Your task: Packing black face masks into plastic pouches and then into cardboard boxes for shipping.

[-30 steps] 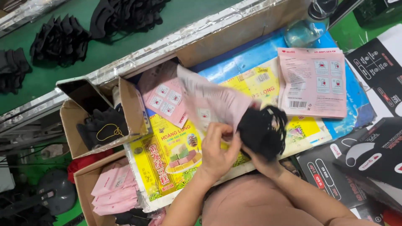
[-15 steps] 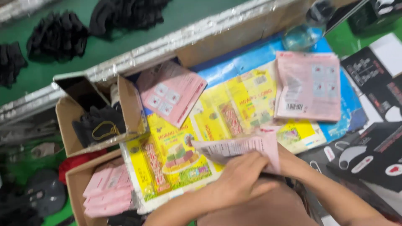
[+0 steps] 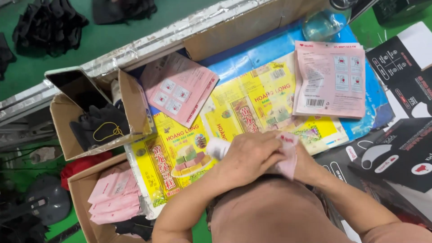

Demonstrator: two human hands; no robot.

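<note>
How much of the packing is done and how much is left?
Done, it seems: flat pink packets lie piled in the near box. In hand: the left hand and right hand press a pink pouch between them. Left: black masks wait in the open box, and empty pink pouches lie on the table.

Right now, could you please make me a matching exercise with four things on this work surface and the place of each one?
Things:
1. pink pouch
2. black items with yellow band
3. stack of pink packets
4. clear round container

Places:
A. in the lower cardboard box, at the left
B. at the top edge, on the blue sheet
C. between the left hand and the right hand
D. in the upper cardboard box, at the left

Pairs: 1-C, 2-D, 3-A, 4-B
</note>
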